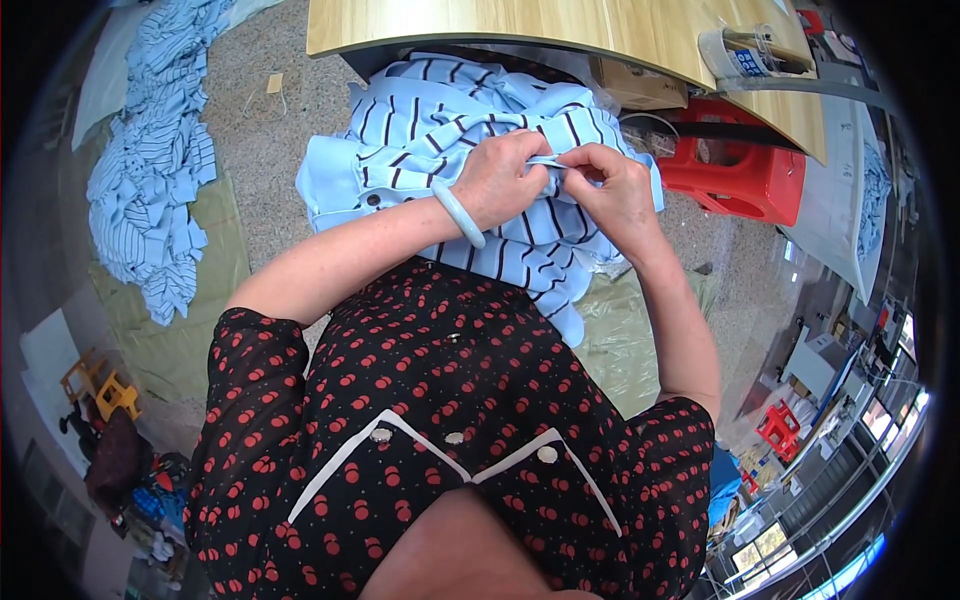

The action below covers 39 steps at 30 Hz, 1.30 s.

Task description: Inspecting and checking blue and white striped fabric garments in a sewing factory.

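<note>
Left hand (503,180), pale bangle (459,213) on wrist, pinching narrow pale-blue fabric strip (547,160). Right hand (612,185) at 3 o'clock of left, fingertips pinched on same strip. Strip belongs to blue striped garment (450,130) on lap, under both hands. Wooden table (560,30) at 12 o'clock. Red stool (740,170) at 3 o'clock. Pile of striped garments (150,160) at 9 o'clock, on floor.

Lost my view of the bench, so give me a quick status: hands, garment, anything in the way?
Left hand and right hand both pinching the light blue striped shirt on the lap. Table edge just beyond. Nothing blocking.
</note>
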Each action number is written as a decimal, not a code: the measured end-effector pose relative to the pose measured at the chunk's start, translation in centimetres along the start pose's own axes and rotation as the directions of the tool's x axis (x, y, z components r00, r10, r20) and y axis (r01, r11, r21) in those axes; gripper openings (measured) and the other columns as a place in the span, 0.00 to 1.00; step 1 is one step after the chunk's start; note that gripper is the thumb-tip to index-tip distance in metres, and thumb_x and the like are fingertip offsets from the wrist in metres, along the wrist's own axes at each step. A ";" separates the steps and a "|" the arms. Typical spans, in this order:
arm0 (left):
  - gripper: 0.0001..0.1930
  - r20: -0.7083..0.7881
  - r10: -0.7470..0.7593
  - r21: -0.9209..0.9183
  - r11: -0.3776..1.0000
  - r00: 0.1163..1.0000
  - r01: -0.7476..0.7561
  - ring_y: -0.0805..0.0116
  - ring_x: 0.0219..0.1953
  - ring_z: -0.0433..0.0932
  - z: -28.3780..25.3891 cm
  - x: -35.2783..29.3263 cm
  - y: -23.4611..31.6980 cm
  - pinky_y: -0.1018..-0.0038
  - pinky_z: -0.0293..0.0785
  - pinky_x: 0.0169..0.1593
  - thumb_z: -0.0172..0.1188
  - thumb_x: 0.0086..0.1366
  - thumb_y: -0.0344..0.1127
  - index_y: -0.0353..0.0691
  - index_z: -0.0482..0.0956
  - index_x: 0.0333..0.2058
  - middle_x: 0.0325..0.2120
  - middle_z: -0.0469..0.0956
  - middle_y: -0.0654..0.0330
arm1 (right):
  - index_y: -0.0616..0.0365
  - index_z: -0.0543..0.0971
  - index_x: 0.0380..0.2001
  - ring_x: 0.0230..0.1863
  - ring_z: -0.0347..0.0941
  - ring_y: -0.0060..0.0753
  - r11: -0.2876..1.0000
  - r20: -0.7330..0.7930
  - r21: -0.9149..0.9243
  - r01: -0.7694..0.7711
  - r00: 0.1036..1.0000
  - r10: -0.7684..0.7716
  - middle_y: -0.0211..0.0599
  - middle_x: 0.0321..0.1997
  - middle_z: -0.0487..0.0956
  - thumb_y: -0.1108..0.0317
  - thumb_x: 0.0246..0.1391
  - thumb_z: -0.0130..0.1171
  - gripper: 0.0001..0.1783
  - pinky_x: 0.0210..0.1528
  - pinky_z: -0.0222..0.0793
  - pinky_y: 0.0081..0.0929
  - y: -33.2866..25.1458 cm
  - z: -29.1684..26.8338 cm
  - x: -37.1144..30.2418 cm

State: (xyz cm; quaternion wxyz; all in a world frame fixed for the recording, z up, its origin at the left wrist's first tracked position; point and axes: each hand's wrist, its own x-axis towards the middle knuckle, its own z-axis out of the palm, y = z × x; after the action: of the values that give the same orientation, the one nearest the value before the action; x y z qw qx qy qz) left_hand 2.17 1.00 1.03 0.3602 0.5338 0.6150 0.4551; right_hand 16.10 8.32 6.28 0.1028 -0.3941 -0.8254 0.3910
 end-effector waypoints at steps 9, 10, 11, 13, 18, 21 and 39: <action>0.07 0.004 0.009 0.008 1.000 1.000 -0.009 0.49 0.26 0.72 -0.1 0.0 -0.1 0.62 0.67 0.30 0.49 0.48 0.29 0.33 0.71 0.26 0.23 0.72 0.48 | 0.63 0.76 0.30 0.27 0.72 0.21 0.997 -0.067 0.072 0.040 0.997 -0.035 0.34 0.26 0.76 0.76 0.43 0.55 0.07 0.31 0.68 0.18 1.0 1.6 -0.9; 0.07 0.010 0.014 0.013 1.000 1.000 -0.014 0.48 0.27 0.72 -0.1 0.0 -0.1 0.61 0.67 0.31 0.49 0.48 0.29 0.33 0.71 0.26 0.23 0.72 0.47 | 0.63 0.75 0.31 0.28 0.72 0.26 0.984 -0.129 -0.022 0.178 0.975 -0.179 0.37 0.28 0.76 0.78 0.43 0.54 0.08 0.32 0.68 0.20 1.0 1.9 -0.9; 0.07 0.012 0.014 0.013 1.000 1.000 -0.014 0.48 0.27 0.72 -0.1 0.0 -0.2 0.61 0.67 0.31 0.49 0.48 0.29 0.33 0.71 0.26 0.23 0.72 0.47 | 0.63 0.74 0.32 0.30 0.73 0.32 0.944 -0.175 -0.123 0.306 0.930 -0.324 0.39 0.30 0.75 0.79 0.44 0.53 0.09 0.33 0.68 0.22 1.1 2.1 -1.0; 0.06 0.032 0.065 0.032 0.997 0.997 -0.066 0.47 0.27 0.71 -0.2 0.0 -0.5 0.60 0.67 0.32 0.48 0.48 0.29 0.31 0.70 0.25 0.23 0.71 0.46 | 0.63 0.73 0.33 0.32 0.72 0.36 0.927 -0.190 -0.147 0.346 0.910 -0.369 0.41 0.31 0.74 0.80 0.44 0.52 0.10 0.34 0.67 0.25 1.3 2.5 -1.1; 0.05 0.071 0.114 0.089 0.989 0.991 -0.120 0.46 0.27 0.70 -0.7 0.3 -0.6 0.58 0.66 0.32 0.47 0.49 0.28 0.31 0.68 0.22 0.22 0.70 0.45 | 0.63 0.70 0.33 0.35 0.70 0.42 0.918 -0.225 -0.158 0.365 0.892 -0.393 0.43 0.32 0.72 0.83 0.43 0.49 0.11 0.37 0.65 0.29 1.4 3.3 -1.0; 0.05 0.088 0.129 0.131 0.981 0.988 -0.140 0.47 0.26 0.70 -0.8 0.4 -0.7 0.60 0.66 0.30 0.47 0.50 0.28 0.31 0.68 0.23 0.21 0.70 0.46 | 0.64 0.69 0.35 0.38 0.68 0.44 0.927 -0.211 -0.137 0.349 0.904 -0.371 0.44 0.34 0.71 0.83 0.43 0.48 0.12 0.40 0.63 0.33 1.3 3.6 -1.0; 0.08 0.059 -0.117 -0.063 0.991 0.991 0.121 0.47 0.25 0.72 -0.2 0.2 -0.6 0.61 0.67 0.29 0.47 0.50 0.31 0.32 0.71 0.24 0.19 0.71 0.44 | 0.63 0.71 0.34 0.27 0.71 0.25 0.988 -0.139 0.080 0.135 0.983 -0.123 0.37 0.28 0.74 0.78 0.47 0.50 0.08 0.31 0.66 0.20 0.3 1.9 -0.5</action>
State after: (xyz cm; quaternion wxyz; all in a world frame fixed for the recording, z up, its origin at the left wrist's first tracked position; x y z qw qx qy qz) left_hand 1.78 1.11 0.58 0.4211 0.4963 0.6202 0.4378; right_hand 15.69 6.96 4.81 0.2004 -0.3601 -0.8221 0.3928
